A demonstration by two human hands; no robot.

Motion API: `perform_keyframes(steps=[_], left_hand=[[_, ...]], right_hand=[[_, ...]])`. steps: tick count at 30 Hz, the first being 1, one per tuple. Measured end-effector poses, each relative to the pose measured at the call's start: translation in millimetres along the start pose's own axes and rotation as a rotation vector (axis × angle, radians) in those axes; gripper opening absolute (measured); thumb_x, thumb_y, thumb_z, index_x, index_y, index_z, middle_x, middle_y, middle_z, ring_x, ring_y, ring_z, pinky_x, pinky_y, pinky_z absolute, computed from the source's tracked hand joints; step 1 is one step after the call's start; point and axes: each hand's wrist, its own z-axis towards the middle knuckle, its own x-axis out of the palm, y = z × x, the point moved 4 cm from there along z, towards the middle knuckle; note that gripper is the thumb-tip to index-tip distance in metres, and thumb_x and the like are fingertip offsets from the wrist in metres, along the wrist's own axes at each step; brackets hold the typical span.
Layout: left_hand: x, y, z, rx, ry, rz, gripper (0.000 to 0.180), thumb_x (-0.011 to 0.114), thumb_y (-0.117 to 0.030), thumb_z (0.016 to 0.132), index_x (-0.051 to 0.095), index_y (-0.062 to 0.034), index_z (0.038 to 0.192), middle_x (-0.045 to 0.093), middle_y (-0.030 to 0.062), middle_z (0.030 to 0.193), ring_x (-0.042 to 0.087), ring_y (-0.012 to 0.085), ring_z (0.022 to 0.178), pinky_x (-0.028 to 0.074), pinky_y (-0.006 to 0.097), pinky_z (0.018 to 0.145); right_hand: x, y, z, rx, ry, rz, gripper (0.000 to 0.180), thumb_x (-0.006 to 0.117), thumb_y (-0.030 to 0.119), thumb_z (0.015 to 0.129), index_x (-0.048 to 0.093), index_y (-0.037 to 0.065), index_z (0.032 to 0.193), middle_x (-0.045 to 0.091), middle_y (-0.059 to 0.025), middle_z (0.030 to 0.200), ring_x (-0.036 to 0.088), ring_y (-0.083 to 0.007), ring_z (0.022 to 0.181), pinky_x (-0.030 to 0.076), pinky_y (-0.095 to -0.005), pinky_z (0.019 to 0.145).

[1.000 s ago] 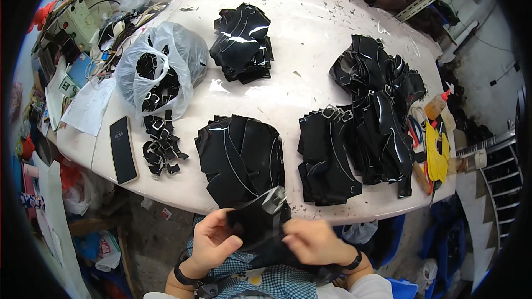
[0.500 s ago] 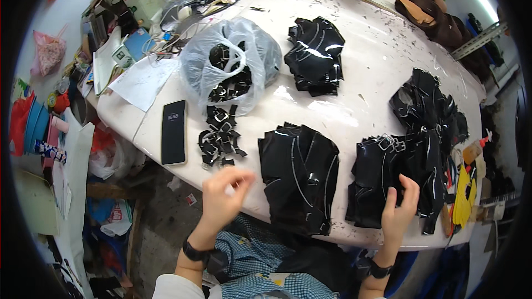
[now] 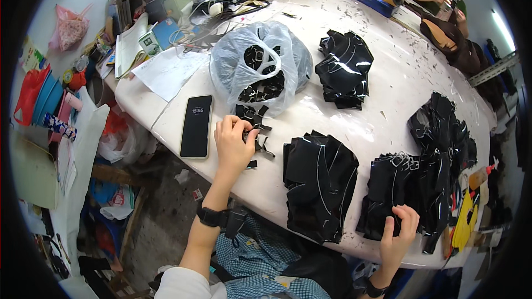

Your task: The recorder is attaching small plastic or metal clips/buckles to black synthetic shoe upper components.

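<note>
Buckle straps [image 3: 249,112]: left hand [image 3: 234,139] at them, half-curled.

- Phone [image 3: 196,133], left on the table: lit clock digits, upper part of the dark screen.
- Paper [image 3: 169,75], beyond the phone: faint marks, too pale to make out.
- Green-and-white box [image 3: 149,43], far left: a small dark emblem, lettering too small.
- Bag [image 3: 119,207], near left, below the table: coloured print, unclear.
- Scrap [image 3: 197,194], on the floor: tiny red print, illegible.

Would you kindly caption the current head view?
Left hand at small black buckled straps, right hand near stacked glossy black pieces.
</note>
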Motion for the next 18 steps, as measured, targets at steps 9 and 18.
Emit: perform_keyframes(steps=[9,18], left_hand=[[-19.2,-16.5,-5.1,-0.056,-0.093,-0.36,0.006,0.065,-0.005,0.067,0.062,-0.0055,0.071,0.055,0.0045,0.073,0.051,0.0179,0.065,0.041,0.028,0.059],[-7.3,-14.4,-9.3,0.048,-0.006,-0.167,0.006,0.062,-0.003,0.07,0.06,-0.0021,0.076,0.054,0.0066,0.072,0.052,0.0191,0.067,0.042,0.029,0.062]], right_hand=[[-1.0,18.9,-1.2,-0.027,0.026,0.085,0.012,0.056,0.005,0.074,0.056,0.0,0.085,0.056,-0.0136,0.089,0.052,-0.0308,0.092,0.04,-0.038,0.083],[5.5,29.7,-8.0,-0.058,0.095,0.196,0.011,0.058,0.004,0.071,0.057,0.001,0.082,0.056,-0.0125,0.087,0.053,-0.0296,0.09,0.041,-0.0376,0.08]])
